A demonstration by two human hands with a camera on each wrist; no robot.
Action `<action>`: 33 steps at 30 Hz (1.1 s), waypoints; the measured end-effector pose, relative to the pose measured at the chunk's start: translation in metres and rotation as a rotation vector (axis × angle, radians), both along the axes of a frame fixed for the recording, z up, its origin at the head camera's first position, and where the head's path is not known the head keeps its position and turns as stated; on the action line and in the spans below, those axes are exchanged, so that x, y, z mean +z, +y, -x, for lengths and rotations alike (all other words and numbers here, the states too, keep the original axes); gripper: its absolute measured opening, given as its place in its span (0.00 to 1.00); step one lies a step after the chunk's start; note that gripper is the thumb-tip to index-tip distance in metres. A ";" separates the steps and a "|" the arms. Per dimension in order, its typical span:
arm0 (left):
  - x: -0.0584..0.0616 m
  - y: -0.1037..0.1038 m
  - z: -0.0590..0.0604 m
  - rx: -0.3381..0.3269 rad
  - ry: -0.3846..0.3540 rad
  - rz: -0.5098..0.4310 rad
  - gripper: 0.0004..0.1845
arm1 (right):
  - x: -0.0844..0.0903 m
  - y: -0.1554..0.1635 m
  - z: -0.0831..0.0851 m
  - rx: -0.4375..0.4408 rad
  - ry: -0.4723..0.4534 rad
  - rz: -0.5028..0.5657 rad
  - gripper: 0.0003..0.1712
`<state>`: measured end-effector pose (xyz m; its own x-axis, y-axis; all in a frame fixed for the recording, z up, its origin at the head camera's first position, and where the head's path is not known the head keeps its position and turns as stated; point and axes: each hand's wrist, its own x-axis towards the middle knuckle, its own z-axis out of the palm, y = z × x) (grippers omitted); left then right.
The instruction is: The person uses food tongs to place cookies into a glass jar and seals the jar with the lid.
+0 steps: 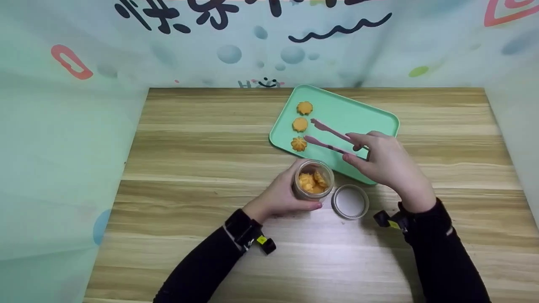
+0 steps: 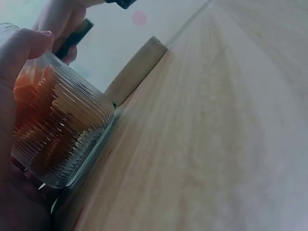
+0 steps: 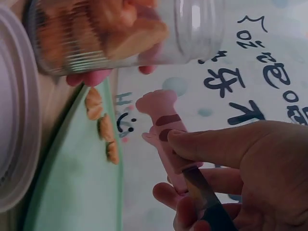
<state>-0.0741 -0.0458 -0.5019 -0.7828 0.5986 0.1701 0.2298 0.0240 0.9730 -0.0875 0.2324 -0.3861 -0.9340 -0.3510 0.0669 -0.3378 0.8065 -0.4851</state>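
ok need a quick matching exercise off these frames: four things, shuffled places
Things
1. pink tongs
2. glass jar
3. round lid
4. three loose cookies

Places
A. in the left hand
B. in a row on the green tray
C. flat on the table, nobody holding it
D. in the right hand

Pairs: 1-D, 2-A, 3-C, 4-B

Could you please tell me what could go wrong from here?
The right hand holds the tongs spread near the cookies on the tray, so a tip might nudge one. The left hand holds the jar uncovered; tipping it could spill its contents. The lid lies close beside it and might get bumped.
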 end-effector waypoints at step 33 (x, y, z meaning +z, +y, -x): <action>0.000 -0.001 0.000 -0.022 0.034 0.015 0.52 | -0.008 -0.036 0.035 0.087 -0.060 -0.136 0.23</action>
